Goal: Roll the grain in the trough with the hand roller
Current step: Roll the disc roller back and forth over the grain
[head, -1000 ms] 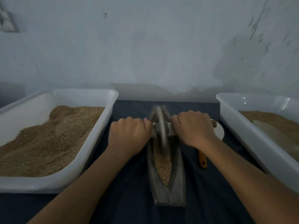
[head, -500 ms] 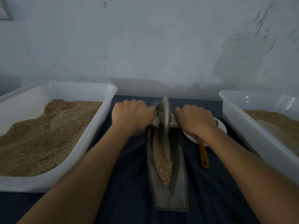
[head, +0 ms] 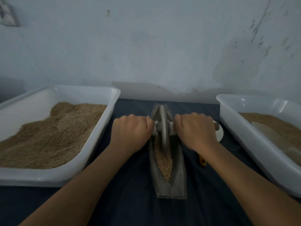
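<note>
left hand (head: 132, 132) and right hand (head: 195, 129) clenched around the roller (head: 162, 128) handles, one each side of the wheel (for even pressure); grain (head: 164, 163) in the trough (head: 177, 180), mostly nearer than the grip.

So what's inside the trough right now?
Grain fills the near half of the trough, with the roller disc standing in it. The disc and hands hide the far half.

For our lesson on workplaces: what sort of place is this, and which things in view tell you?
Probably a small, plain grain-processing workroom: a white plastic tub heaped with brown grain, a grey boat-shaped metal trough with a disc-shaped hand roller, and a bare stained wall.
</note>
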A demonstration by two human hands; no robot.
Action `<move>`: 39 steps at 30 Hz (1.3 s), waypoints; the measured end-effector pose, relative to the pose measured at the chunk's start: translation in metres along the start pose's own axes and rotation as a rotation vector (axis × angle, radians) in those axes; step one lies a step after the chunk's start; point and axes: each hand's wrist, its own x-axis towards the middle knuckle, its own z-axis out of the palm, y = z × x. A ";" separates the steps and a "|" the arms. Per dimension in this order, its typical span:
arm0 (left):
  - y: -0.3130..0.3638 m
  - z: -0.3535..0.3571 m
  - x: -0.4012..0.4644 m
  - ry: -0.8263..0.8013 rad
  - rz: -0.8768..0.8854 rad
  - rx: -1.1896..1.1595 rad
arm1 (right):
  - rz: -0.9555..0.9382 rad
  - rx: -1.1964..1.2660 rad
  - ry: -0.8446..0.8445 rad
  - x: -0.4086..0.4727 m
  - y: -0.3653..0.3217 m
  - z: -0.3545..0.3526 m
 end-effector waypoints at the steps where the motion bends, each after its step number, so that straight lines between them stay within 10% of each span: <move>1: 0.003 -0.005 -0.006 0.000 0.031 0.030 | 0.033 0.065 0.037 -0.013 -0.001 -0.001; 13: -0.006 0.023 0.038 -0.005 -0.211 -0.043 | 0.211 0.051 0.028 0.000 -0.003 0.010; 23: -0.021 0.039 0.095 -0.201 -0.414 -0.159 | 0.151 0.134 -0.391 0.075 0.031 0.026; 31: 0.002 -0.001 0.010 0.006 0.009 0.129 | 0.074 0.129 -0.045 -0.011 0.002 0.004; 39: 0.019 -0.012 -0.018 0.163 -0.084 0.165 | 0.101 0.349 0.036 -0.039 0.001 -0.004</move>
